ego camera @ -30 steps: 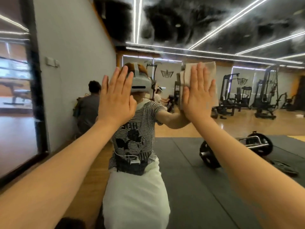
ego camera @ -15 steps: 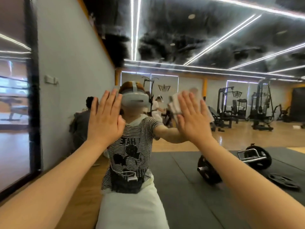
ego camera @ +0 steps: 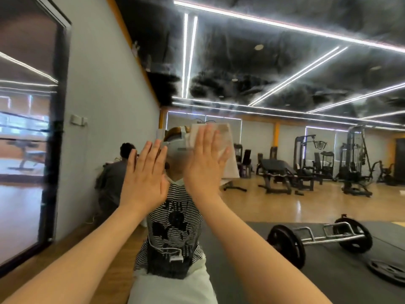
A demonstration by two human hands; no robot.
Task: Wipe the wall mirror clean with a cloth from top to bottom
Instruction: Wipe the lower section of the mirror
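Only the head view to go on, looking straight into the big frameless wall mirror point(ego camera: 285, 150) that fills nearly the whole shot. Right hand point(ego camera: 202, 170) flat with fingers straight and together, pressing a pale beige folded cloth point(ego camera: 223, 139) against the glass at about head height; cloth sticking out above and to the right of the fingers, a bit blurred. Left hand point(ego camera: 144, 181) just beside it, also flat and spread, palm toward the mirror, holding nothing; can't tell whether it actually touches the glass. Reflected in there: striped t-shirt point(ego camera: 175, 227), a seated person in grey point(ego camera: 114, 178) by the wall, black weight machines point(ego camera: 350, 161), a black barbell with plates point(ego camera: 317, 238) on the dark mat. Handling-wise, probably dead simple: cloth looks soft, light and floppy, so likely to bunch or slide out from under an open palm on slick glass. Best kept folded into a pad with the palm centred on it and fingers spread over the top edge. Glass is rigid but breakable, so firm even pressure, no leaning hard. Plenty of mirror above and below the cloth, so likely somewhere mid-wipe.
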